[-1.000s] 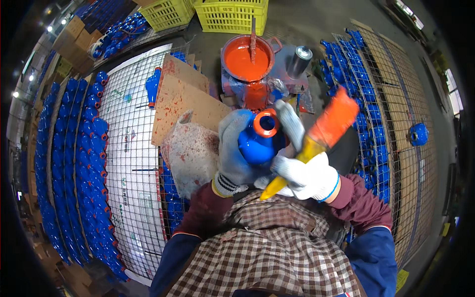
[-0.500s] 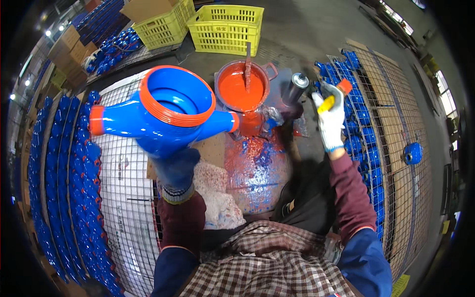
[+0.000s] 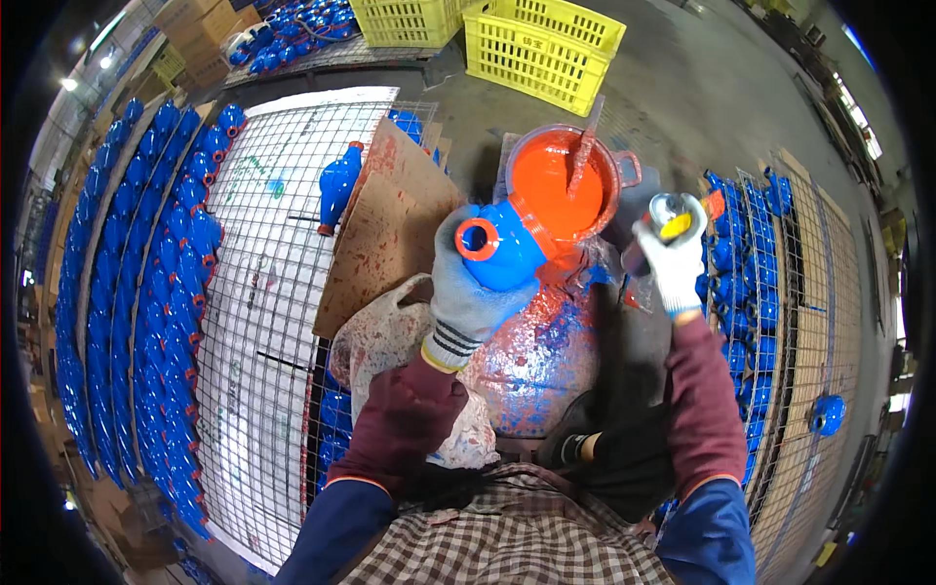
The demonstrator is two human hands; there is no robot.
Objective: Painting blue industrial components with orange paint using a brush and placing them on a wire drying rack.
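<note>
My left hand (image 3: 475, 297), in a grey-blue knit glove, is closed round a blue water meter body (image 3: 507, 255). One orange pipe end of it faces up toward me, and its threaded orange rim points at the pot (image 3: 616, 207) of orange paint. Whether the rim touches the paint or the pot's edge, I cannot tell. In its white glove, my right hand (image 3: 673, 255) is closed on a paintbrush with a yellow handle (image 3: 675, 226) and an orange tip. A spray can (image 3: 667, 206) shows just behind that hand, partly covered by it. A stirring stick (image 3: 583, 161) leans in the pot.
Another blue meter body (image 3: 339, 188) lies on the wire mesh (image 3: 263, 244) at left, beside packed rows of blue bodies (image 3: 161, 292). More stand along the right rack (image 3: 760, 292). A yellow crate (image 3: 541, 54) is beyond the pot; a paint-spattered board (image 3: 390, 210) and cloth (image 3: 390, 327) are nearer.
My left hand has lowered the meter body away from me and turned it, so its wide opening faces the pot instead of up. My right hand still holds the brush. The view has shifted.
</note>
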